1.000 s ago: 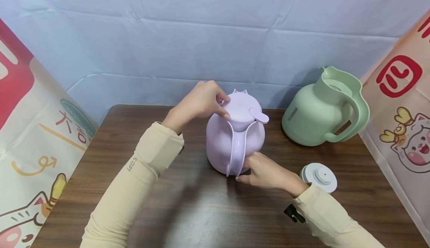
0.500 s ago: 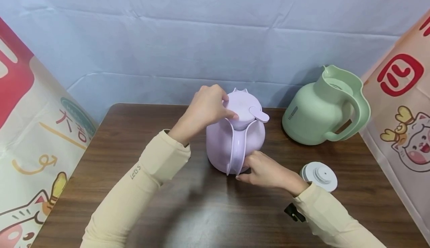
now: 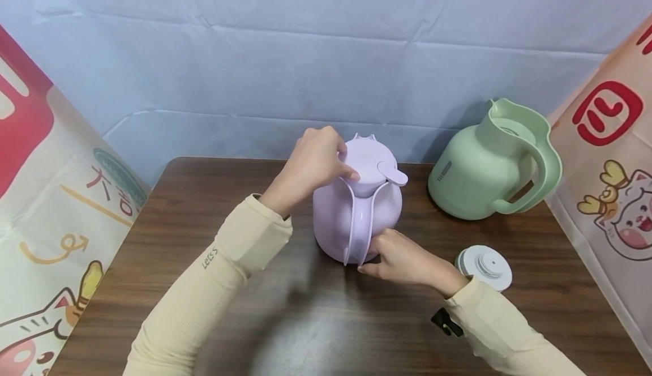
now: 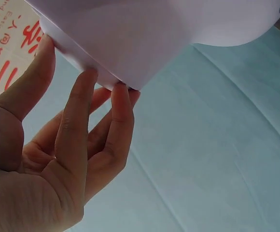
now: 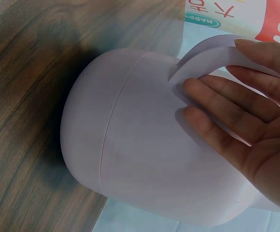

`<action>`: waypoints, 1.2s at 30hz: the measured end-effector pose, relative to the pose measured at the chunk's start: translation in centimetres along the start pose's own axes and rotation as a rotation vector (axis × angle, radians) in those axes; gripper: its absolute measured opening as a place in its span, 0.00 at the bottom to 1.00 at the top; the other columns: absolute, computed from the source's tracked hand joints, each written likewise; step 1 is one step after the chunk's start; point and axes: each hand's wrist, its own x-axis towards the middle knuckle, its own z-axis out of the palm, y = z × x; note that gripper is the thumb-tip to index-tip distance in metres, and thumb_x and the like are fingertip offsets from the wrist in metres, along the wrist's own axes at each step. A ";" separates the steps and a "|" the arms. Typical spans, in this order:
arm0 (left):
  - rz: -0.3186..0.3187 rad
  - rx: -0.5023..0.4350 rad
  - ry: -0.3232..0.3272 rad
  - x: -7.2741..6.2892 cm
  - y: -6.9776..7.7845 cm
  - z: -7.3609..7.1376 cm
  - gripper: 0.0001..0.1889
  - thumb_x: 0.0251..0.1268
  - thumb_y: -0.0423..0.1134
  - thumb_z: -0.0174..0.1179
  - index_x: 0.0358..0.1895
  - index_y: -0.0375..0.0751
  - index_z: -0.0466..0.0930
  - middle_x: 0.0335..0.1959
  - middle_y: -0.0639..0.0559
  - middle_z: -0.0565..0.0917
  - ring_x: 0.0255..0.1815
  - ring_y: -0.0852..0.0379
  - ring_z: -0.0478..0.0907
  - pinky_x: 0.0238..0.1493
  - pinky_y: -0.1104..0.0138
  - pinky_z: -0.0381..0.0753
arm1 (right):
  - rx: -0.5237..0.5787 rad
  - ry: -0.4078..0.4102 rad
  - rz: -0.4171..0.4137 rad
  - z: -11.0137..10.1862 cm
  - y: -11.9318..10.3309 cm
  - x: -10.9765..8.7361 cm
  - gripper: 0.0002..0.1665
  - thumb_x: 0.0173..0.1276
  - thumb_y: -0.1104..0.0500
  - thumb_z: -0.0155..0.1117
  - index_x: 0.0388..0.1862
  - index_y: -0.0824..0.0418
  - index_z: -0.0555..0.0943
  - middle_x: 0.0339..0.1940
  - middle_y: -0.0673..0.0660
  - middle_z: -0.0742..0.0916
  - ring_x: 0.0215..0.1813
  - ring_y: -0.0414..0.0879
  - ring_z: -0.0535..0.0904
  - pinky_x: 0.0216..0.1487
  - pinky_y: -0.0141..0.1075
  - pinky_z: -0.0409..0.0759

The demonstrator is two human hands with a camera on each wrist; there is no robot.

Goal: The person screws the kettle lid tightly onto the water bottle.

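Note:
A lilac thermos jug (image 3: 331,220) stands upright on the table in the head view, its handle (image 3: 362,223) facing me. My left hand (image 3: 317,158) grips the left edge of its round lid (image 3: 370,158), the thumb at the near side. The left wrist view shows the thumb and fingertips spread along the rim (image 4: 77,60). Low on the handle, my right hand (image 3: 402,258) holds on, with fingers inside the loop and thumb outside. In the right wrist view those fingers (image 5: 217,106) pass between handle and jug body (image 5: 145,130). A small lever (image 3: 392,174) sticks out at the lid's right.
On the right a green jug (image 3: 471,178) stands with its top uncovered. A white stopper (image 3: 486,267) lies on the brown wooden table (image 3: 244,319) beside my right wrist. A pale blue cloth (image 3: 254,70) hangs behind, with printed sheets at both sides.
My left hand has shifted a little to the right, its thumb now farther along the lid. The jug and my right hand stay in place.

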 end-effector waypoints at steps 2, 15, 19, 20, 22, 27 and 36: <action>-0.005 0.002 -0.013 0.1 -0.1 0.0 0.13 0.40 0.45 0.74 0.24 0.42 0.82 0.18 0.54 0.71 0.26 0.56 0.65 0.25 0.69 0.64 | 0.000 0.001 -0.001 0.0 0.0 0.0 0.03 0.49 0.62 0.69 0.22 0.57 0.82 0.22 0.42 0.81 0.27 0.34 0.74 0.31 0.34 0.75; 0.018 0.064 -0.049 0.1 0.4 -0.3 0.25 0.38 0.46 0.74 0.10 0.43 0.64 0.10 0.56 0.56 0.20 0.58 0.56 0.20 0.70 0.56 | -0.002 0.007 -0.006 0.1 0.1 -0.1 0.03 0.49 0.62 0.69 0.22 0.57 0.81 0.22 0.43 0.81 0.27 0.35 0.74 0.31 0.35 0.75; 0.016 0.080 -0.044 0.3 0.8 -0.3 0.25 0.36 0.47 0.75 0.11 0.42 0.63 0.11 0.56 0.56 0.20 0.58 0.56 0.20 0.70 0.57 | 0.008 0.005 -0.006 0.1 0.1 -0.1 0.03 0.49 0.63 0.69 0.22 0.57 0.81 0.21 0.42 0.80 0.26 0.35 0.74 0.30 0.34 0.75; 0.013 0.085 -0.044 0.3 0.9 -0.3 0.25 0.36 0.47 0.75 0.12 0.42 0.64 0.11 0.55 0.57 0.20 0.58 0.57 0.20 0.69 0.58 | 0.011 0.005 -0.006 0.1 0.2 -0.1 0.03 0.49 0.63 0.69 0.22 0.57 0.81 0.21 0.42 0.80 0.26 0.36 0.74 0.30 0.34 0.75; 0.008 0.095 -0.046 0.4 1.1 -0.2 0.23 0.37 0.47 0.75 0.14 0.41 0.66 0.12 0.55 0.59 0.21 0.57 0.60 0.22 0.69 0.61 | 0.013 0.006 -0.004 0.1 0.2 -0.1 0.03 0.49 0.63 0.68 0.22 0.57 0.81 0.21 0.43 0.80 0.26 0.37 0.74 0.30 0.34 0.74; 0.016 0.111 -0.053 0.5 1.3 -0.3 0.22 0.37 0.46 0.75 0.13 0.43 0.67 0.12 0.55 0.60 0.23 0.56 0.62 0.23 0.68 0.62 | -0.001 0.015 -0.009 0.1 0.2 -0.1 0.03 0.49 0.63 0.69 0.23 0.57 0.81 0.22 0.42 0.80 0.27 0.36 0.74 0.31 0.35 0.75; 0.000 0.112 -0.081 0.6 1.1 -0.5 0.15 0.38 0.46 0.75 0.27 0.43 0.81 0.24 0.54 0.75 0.34 0.53 0.69 0.33 0.67 0.68 | -0.005 0.026 -0.025 0.1 0.2 -0.1 0.04 0.49 0.63 0.69 0.23 0.57 0.82 0.22 0.42 0.81 0.27 0.35 0.74 0.31 0.35 0.75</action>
